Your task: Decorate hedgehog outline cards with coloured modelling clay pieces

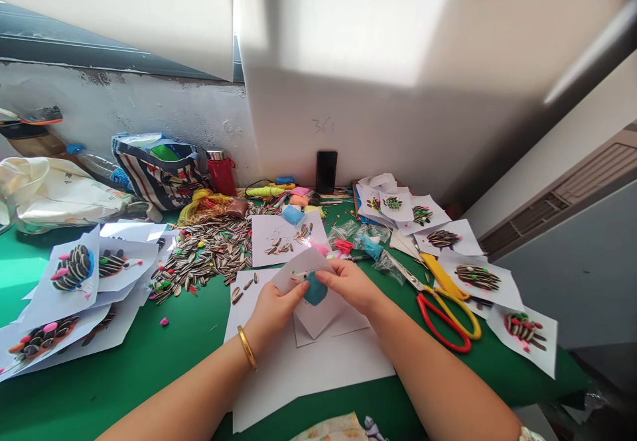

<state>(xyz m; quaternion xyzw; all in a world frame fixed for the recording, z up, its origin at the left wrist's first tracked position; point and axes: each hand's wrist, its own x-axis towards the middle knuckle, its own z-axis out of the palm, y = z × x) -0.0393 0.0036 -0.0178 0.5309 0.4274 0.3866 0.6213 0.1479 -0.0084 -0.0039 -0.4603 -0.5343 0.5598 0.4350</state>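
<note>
Between my two hands a small white paper card is held up, tilted, over larger white sheets. A flat patch of blue modelling clay sticks to the card, with tiny coloured bits at its upper left. My left hand pinches the card's left side, its thumb at the edge of the clay. My right hand grips the right side, thumb resting on the clay; its other fingers are behind the card. A few sunflower seeds lie on the sheet left of my left hand.
A heap of sunflower seeds lies beyond my left hand. Red-and-yellow scissors and a yellow cutter lie at right. Seed-decorated cards stack at left, more at right. A phone leans on the wall near a red bottle.
</note>
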